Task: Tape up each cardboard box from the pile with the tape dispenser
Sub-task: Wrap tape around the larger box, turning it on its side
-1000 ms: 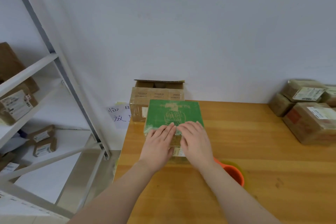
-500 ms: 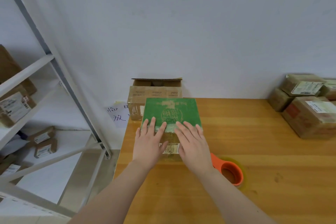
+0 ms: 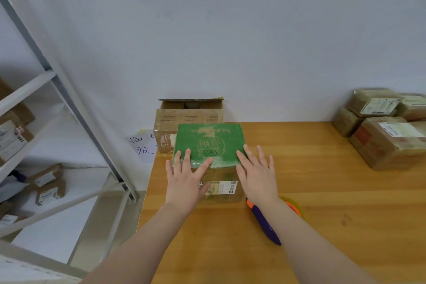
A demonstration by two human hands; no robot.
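Far left: metal shelving rack (image 3: 73, 108) holding small labelled parcels (image 3: 46, 177). A handwritten paper note (image 3: 144, 145) hangs on the wall between the rack and the wooden table (image 3: 322, 191).

Far-left corner of table: open cardboard box (image 3: 189, 117), flaps up, untaped. The green-topped box (image 3: 209, 143) stands just in front of it, touching or nearly so.

Left hand (image 3: 184, 182): flat, fingers straight and spread. The fingertips lie on the green top and the palm lies over the near edge. It grips nothing.

Near face of the green-topped box: shipping label (image 3: 222, 187) under a glossy sheen, probably clear tape.

Right hand (image 3: 258, 175): also flat with straight fingers, lying at the box's near right corner. The outer fingers reach past the edge. How much of it bears on the box, I cannot tell.

Tape dispenser (image 3: 265, 223): orange body, purple handle. It lies on the table just beside the box, partly under the right forearm and held by neither hand.

Far right: pile of taped parcels (image 3: 387, 140), well apart from the work.

Judgement: the step looks like pressing tape down along the near edge.
- Keep the palms flat.
- Stroke outward from the middle to each corner.
- Rub the overhang firmly onto the side faces so no end lifts.
- Hold the box steady so it does not slide into the open box behind.

Before lifting the right arm, mind the dispenser beneath it, since its cutting edge is hidden from this view.
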